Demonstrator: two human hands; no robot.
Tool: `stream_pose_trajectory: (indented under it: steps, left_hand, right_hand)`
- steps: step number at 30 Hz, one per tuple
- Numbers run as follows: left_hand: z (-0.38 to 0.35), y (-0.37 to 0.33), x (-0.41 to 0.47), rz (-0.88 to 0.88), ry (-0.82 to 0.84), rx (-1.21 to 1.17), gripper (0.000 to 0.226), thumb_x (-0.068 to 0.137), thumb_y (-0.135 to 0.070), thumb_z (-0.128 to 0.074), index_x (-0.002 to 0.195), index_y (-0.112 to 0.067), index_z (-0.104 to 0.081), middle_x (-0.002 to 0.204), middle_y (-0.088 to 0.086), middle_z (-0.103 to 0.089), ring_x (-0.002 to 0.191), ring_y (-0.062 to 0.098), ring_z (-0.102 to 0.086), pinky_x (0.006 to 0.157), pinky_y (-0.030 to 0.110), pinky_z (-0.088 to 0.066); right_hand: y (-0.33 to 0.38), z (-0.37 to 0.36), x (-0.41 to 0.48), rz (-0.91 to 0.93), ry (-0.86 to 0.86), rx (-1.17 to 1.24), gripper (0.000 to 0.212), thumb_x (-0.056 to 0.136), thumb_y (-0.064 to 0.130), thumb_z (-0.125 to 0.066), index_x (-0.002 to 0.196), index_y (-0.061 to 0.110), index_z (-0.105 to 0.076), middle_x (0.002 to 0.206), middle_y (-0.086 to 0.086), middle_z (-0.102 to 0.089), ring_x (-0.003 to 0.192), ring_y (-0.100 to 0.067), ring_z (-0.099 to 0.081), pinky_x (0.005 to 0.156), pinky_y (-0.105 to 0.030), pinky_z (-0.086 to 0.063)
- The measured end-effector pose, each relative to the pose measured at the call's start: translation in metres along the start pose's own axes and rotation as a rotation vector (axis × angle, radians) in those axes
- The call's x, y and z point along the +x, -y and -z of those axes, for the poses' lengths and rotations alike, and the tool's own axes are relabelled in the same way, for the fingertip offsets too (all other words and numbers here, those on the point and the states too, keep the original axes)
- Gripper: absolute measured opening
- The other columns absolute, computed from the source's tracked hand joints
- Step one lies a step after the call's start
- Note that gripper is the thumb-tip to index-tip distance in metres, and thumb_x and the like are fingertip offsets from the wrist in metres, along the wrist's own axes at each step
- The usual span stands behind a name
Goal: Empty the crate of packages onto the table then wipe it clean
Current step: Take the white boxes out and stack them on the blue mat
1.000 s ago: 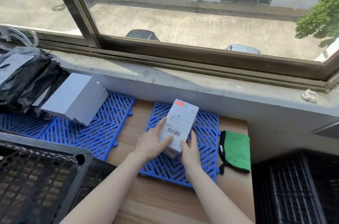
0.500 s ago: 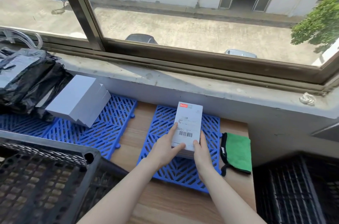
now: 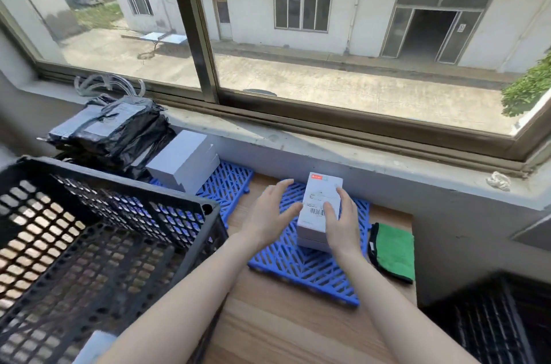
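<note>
**Boxes set down at the table's far right; the crate waits on the left**

Toward the far right edge of the table [image 3: 286, 331], a white labelled box [image 3: 320, 205] sits on top of another white box [image 3: 310, 243], the pair resting on a blue grid mat [image 3: 313, 271]. The right hand [image 3: 340, 223] lies on the top box, fingers spread over its label and right side, touching rather than clamped. The left hand [image 3: 269, 213] is open, palm toward the box's left face, its thumb just at that face and the other fingers apart from it. The box's long axis runs away from the person, toward the window sill [image 3: 343, 155].

By my reading, the next reach goes to the black crate [image 3: 98, 247], which lies to the left of both hands and nearer the left one. A pale shape [image 3: 92, 347] at the bottom edge of the view, in the crate's near corner, may be a remaining package; it is cut off and I cannot tell.

Black-wrapped packages [image 3: 110, 132] and white boxes [image 3: 185, 162] are piled at the far left corner. A green cloth [image 3: 393, 250] lies just beside the mat's right edge, closest to the right hand. Another dark crate [image 3: 489, 325] at lower right is partly out of frame.
</note>
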State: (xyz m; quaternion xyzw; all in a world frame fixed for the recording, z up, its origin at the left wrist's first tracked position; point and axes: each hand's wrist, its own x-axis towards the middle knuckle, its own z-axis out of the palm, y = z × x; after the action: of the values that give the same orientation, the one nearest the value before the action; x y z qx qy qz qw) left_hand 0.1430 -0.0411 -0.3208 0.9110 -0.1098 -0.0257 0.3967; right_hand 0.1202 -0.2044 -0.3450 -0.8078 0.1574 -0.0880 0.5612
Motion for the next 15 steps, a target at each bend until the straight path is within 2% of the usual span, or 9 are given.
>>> stream_pose_trajectory:
  steps: [6, 10, 12, 15]
  left_hand:
    - [0.082, -0.026, -0.075, -0.099, -0.243, -0.053, 0.044, 0.093, -0.032, -0.062, 0.135, -0.026, -0.05, 0.116, -0.003, -0.059, 0.102, 0.01, -0.06, 0.09, 0.034, -0.051]
    - [0.137, -0.013, -0.134, -0.001, -0.383, -0.021, 0.035, 0.093, -0.03, -0.063, 0.127, -0.026, -0.055, 0.103, -0.005, -0.063, 0.089, 0.006, -0.062, 0.082, 0.024, -0.05]
    - [0.158, 0.004, -0.163, 0.116, -0.359, 0.016, 0.033, 0.094, -0.031, -0.061, 0.125, -0.028, -0.055, 0.098, -0.006, -0.063, 0.087, 0.008, -0.062, 0.081, 0.024, -0.048]
    - [0.179, 0.034, -0.202, 0.289, -0.22, 0.086, 0.041, 0.094, -0.039, -0.059, 0.133, -0.033, -0.046, 0.103, -0.006, -0.062, 0.09, 0.012, -0.061, 0.084, 0.028, -0.044]
  right_hand:
    - [0.067, -0.014, -0.059, 0.195, 0.15, 0.054, 0.042, 0.095, 0.026, -0.054, 0.136, 0.024, -0.047, 0.137, 0.004, -0.046, 0.125, -0.015, -0.046, 0.109, -0.04, -0.036]
    - [0.102, -0.032, -0.1, 0.297, 0.272, 0.073, 0.038, 0.093, 0.019, -0.057, 0.13, 0.022, -0.052, 0.128, 0.001, -0.053, 0.106, -0.012, -0.055, 0.099, -0.032, -0.043]
    - [0.114, -0.043, -0.119, 0.323, 0.335, 0.073, 0.034, 0.092, 0.018, -0.058, 0.126, 0.018, -0.055, 0.125, -0.001, -0.057, 0.103, -0.013, -0.057, 0.097, -0.034, -0.046]
    - [0.129, -0.06, -0.144, 0.35, 0.445, 0.043, 0.029, 0.091, 0.019, -0.059, 0.12, 0.018, -0.06, 0.117, 0.002, -0.061, 0.1, -0.011, -0.059, 0.096, -0.035, -0.047]
